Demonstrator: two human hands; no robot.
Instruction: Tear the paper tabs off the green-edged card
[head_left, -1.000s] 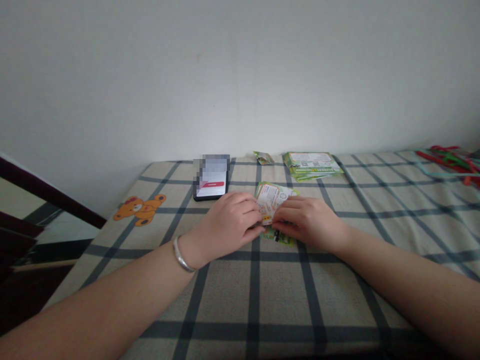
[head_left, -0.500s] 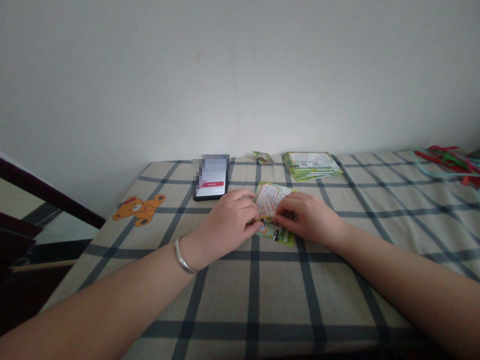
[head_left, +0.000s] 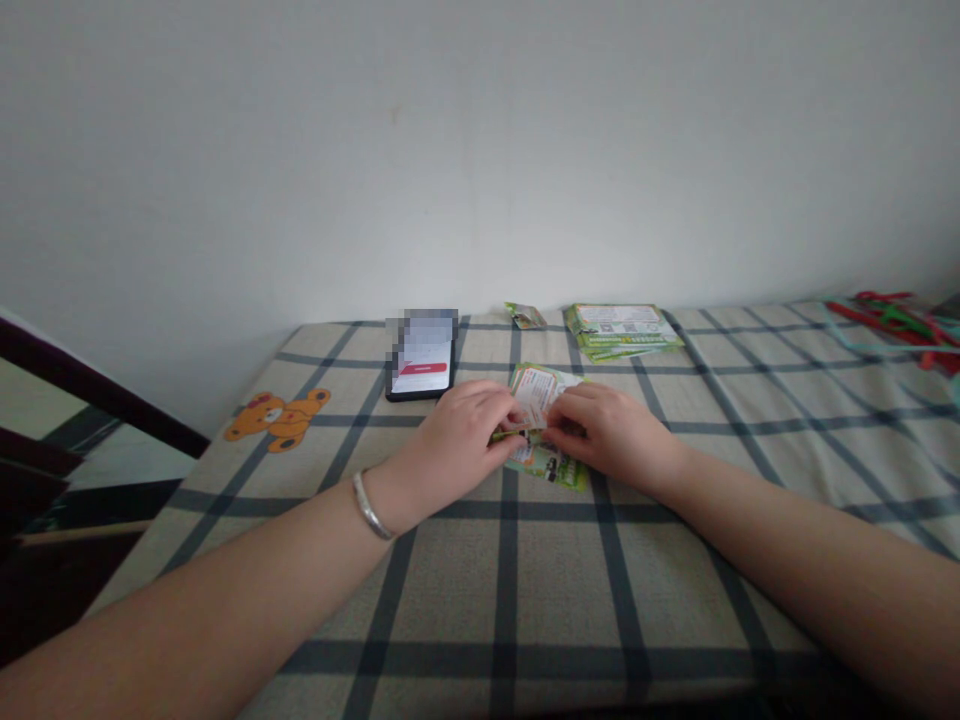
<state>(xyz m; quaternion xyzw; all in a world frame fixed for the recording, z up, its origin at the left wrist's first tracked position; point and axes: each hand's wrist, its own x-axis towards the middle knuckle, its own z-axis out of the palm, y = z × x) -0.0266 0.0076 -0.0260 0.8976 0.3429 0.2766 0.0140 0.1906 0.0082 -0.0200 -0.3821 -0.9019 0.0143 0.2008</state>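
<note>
A small green and white printed packet point(head_left: 541, 392) lies in the middle of the checked cloth, on top of another packet point(head_left: 553, 466). My left hand point(head_left: 457, 438), with a silver bangle at the wrist, pinches the packet's near left edge with closed fingers. My right hand point(head_left: 609, 436) pinches the same packet from the right, fingers curled. The two hands almost touch over it.
A black phone point(head_left: 421, 355) with a lit screen lies behind my left hand. A stack of green packets point(head_left: 622, 331) and one small torn piece point(head_left: 525, 316) sit by the wall. Red and green strips point(head_left: 900, 318) lie at the far right. The table edge point(head_left: 187, 520) drops off at the left.
Both hands have worked on the packet's near edge; the fold under my fingers has grown and the packet has shifted slightly. Arms and other things have stayed put.
</note>
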